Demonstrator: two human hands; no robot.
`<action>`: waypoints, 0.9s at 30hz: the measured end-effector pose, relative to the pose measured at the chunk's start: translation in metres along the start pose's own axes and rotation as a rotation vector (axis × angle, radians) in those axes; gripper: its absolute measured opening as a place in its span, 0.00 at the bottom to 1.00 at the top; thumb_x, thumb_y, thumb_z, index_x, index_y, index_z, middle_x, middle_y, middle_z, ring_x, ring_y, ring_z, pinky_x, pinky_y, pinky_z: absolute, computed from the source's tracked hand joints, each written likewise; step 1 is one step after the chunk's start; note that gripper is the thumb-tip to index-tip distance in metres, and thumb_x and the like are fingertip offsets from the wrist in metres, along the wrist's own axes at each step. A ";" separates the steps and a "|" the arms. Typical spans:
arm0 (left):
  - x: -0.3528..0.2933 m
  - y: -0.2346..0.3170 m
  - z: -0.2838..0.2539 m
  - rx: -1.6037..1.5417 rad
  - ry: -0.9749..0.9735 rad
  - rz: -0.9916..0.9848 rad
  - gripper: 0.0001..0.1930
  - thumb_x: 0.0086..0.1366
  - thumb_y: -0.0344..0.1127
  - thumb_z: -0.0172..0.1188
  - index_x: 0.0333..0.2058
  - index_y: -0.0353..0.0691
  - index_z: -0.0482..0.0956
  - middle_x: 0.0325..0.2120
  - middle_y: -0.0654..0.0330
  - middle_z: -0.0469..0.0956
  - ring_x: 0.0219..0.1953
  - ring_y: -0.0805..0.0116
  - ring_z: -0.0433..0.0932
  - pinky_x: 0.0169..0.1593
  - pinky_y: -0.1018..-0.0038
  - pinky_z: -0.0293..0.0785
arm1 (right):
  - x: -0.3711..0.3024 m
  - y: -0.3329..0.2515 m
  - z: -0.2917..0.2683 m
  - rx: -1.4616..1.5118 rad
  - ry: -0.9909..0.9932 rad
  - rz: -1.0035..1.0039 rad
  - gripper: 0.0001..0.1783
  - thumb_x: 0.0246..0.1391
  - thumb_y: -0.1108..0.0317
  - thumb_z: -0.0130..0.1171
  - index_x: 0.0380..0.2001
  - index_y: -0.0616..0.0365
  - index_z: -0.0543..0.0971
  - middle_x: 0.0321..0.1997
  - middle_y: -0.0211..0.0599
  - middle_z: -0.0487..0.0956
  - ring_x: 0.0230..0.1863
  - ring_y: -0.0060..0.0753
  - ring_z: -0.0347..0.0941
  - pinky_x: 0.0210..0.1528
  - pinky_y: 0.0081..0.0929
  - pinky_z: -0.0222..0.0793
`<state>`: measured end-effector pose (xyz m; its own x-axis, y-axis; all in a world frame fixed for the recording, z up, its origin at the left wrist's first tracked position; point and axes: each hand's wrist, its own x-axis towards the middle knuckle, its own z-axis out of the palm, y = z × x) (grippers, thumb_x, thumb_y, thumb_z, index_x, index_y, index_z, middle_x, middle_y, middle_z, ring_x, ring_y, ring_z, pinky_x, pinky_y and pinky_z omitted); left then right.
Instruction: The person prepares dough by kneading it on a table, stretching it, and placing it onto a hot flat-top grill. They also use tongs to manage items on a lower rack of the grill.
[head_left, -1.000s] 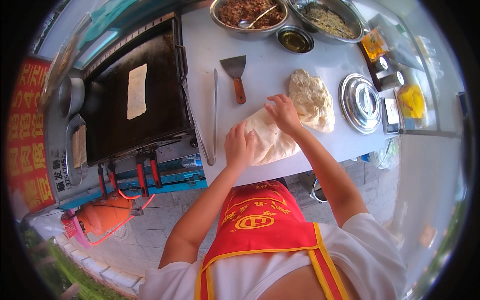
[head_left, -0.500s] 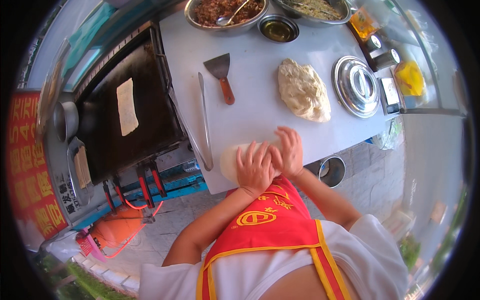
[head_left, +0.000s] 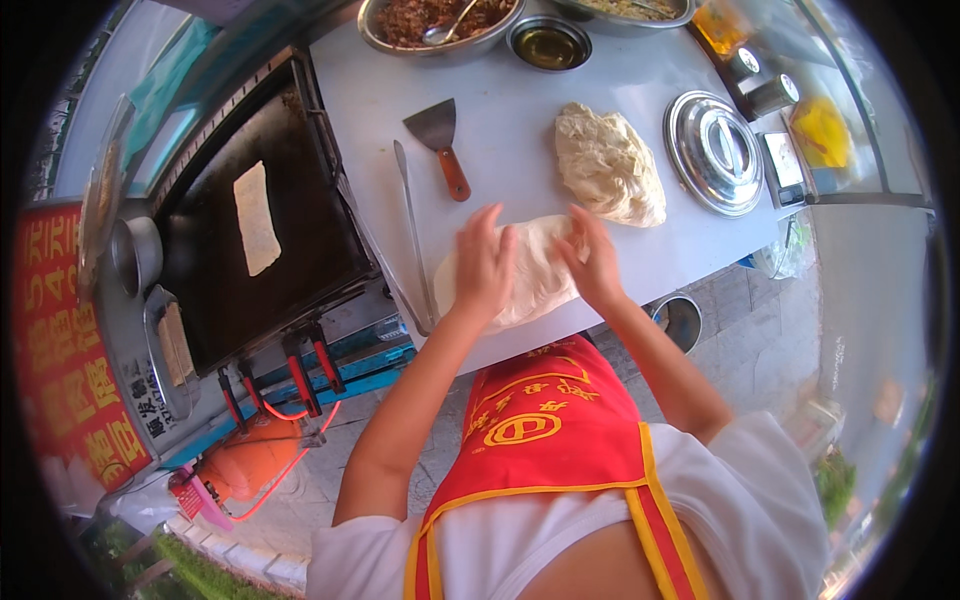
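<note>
A flattened sheet of pale dough [head_left: 538, 275] lies near the front edge of the worktable. My left hand [head_left: 487, 265] is at its left part, fingers stretched and slightly blurred. Over the right end is my right hand [head_left: 597, 265], its fingers spread; whether either palm presses on the dough I cannot tell. Just beyond sits a larger, lumpy mass of dough [head_left: 610, 165]. To the left lie a scraper [head_left: 440, 140] with a wooden-coloured handle and a long thin metal strip [head_left: 414, 235].
A black griddle [head_left: 310, 250] on the left carries a strip of flat dough [head_left: 257, 218]. Bowls of reddish filling [head_left: 410, 25] and oil [head_left: 548, 46] stand at the back. A steel lid [head_left: 690, 150] lies right, beside a small scale [head_left: 783, 165]. Below is a metal bucket [head_left: 690, 325].
My hands, overlapped on the dough near the edge before, have moved apart and farther forward. The dough now lies wider and farther from the edge, close to the big lump.
</note>
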<state>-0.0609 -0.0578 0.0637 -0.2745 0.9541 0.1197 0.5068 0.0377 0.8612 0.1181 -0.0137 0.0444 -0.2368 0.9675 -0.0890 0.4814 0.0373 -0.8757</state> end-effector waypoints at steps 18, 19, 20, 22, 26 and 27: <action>-0.036 0.020 -0.040 0.047 0.095 -0.445 0.29 0.67 0.53 0.49 0.58 0.37 0.65 0.51 0.50 0.70 0.57 0.57 0.67 0.61 0.63 0.58 | -0.057 -0.108 -0.021 -0.247 -0.538 -0.762 0.10 0.40 0.69 0.62 0.30 0.48 0.81 0.36 0.26 0.74 0.43 0.32 0.69 0.50 0.34 0.60; -0.042 0.020 -0.041 0.039 -0.137 -0.289 0.24 0.63 0.47 0.53 0.54 0.40 0.71 0.53 0.49 0.69 0.59 0.50 0.64 0.63 0.53 0.52 | -0.057 -0.116 -0.030 -0.134 -0.581 -0.673 0.07 0.47 0.67 0.59 0.32 0.51 0.80 0.40 0.32 0.74 0.47 0.37 0.68 0.52 0.35 0.59; -0.052 0.023 -0.037 0.157 -0.083 -0.194 0.23 0.62 0.47 0.53 0.53 0.41 0.72 0.53 0.49 0.68 0.59 0.49 0.63 0.62 0.50 0.50 | -0.051 -0.110 -0.027 -0.129 -0.414 -0.559 0.09 0.49 0.65 0.59 0.34 0.53 0.79 0.42 0.34 0.74 0.48 0.40 0.67 0.53 0.36 0.59; -0.078 0.034 -0.019 0.386 0.020 -0.001 0.21 0.61 0.46 0.52 0.51 0.43 0.75 0.55 0.50 0.67 0.60 0.47 0.61 0.62 0.43 0.47 | -0.040 -0.084 -0.010 -0.118 -0.079 -0.322 0.13 0.52 0.62 0.58 0.39 0.55 0.78 0.46 0.39 0.73 0.51 0.45 0.66 0.56 0.39 0.57; -0.102 0.018 -0.006 0.443 0.095 0.203 0.22 0.62 0.45 0.49 0.54 0.45 0.71 0.59 0.52 0.63 0.62 0.43 0.58 0.62 0.40 0.43 | -0.068 -0.030 0.039 -0.200 -0.114 -0.440 0.28 0.55 0.59 0.49 0.55 0.67 0.66 0.61 0.55 0.62 0.63 0.60 0.55 0.65 0.51 0.47; -0.102 0.012 -0.007 0.438 0.071 0.220 0.23 0.63 0.45 0.48 0.55 0.45 0.70 0.59 0.51 0.62 0.62 0.42 0.57 0.63 0.40 0.42 | -0.070 -0.025 0.044 -0.137 -0.093 -0.440 0.32 0.53 0.58 0.47 0.57 0.67 0.63 0.62 0.58 0.61 0.64 0.65 0.53 0.66 0.56 0.42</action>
<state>-0.0329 -0.1567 0.0657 -0.1700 0.9314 0.3219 0.8509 -0.0260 0.5247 0.0856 -0.0932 0.0514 -0.5145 0.8264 0.2289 0.4242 0.4772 -0.7696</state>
